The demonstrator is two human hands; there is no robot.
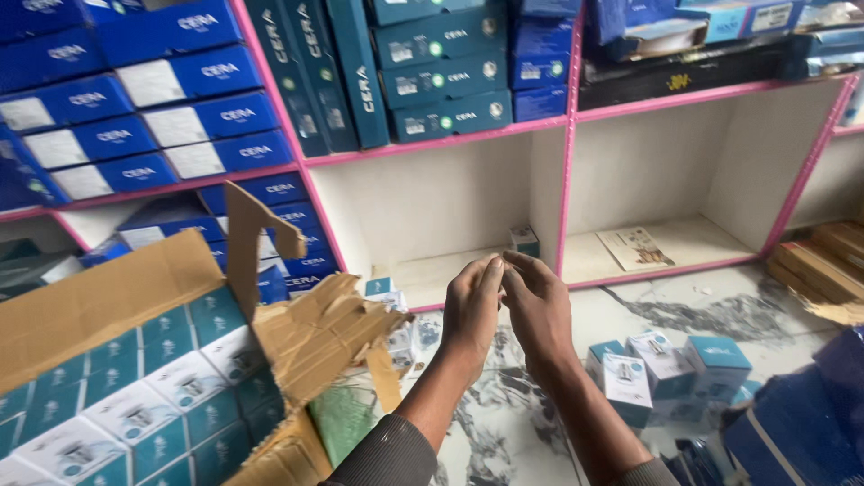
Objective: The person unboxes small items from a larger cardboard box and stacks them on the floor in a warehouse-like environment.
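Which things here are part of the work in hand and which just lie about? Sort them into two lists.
In hand:
left hand and right hand, fingertips together, nothing visibly held
torn carton of small teal boxes
lone small box in the empty shelf bay

Lying about:
blue boxes on upper shelves
leaflet
loose small boxes on the floor

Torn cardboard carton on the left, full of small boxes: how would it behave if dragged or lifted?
The cardboard carton is packed tight with small teal-and-white boxes, so probably heavy. Its torn flap looks ragged and bent, so the wall may flex or rip further if gripped there.
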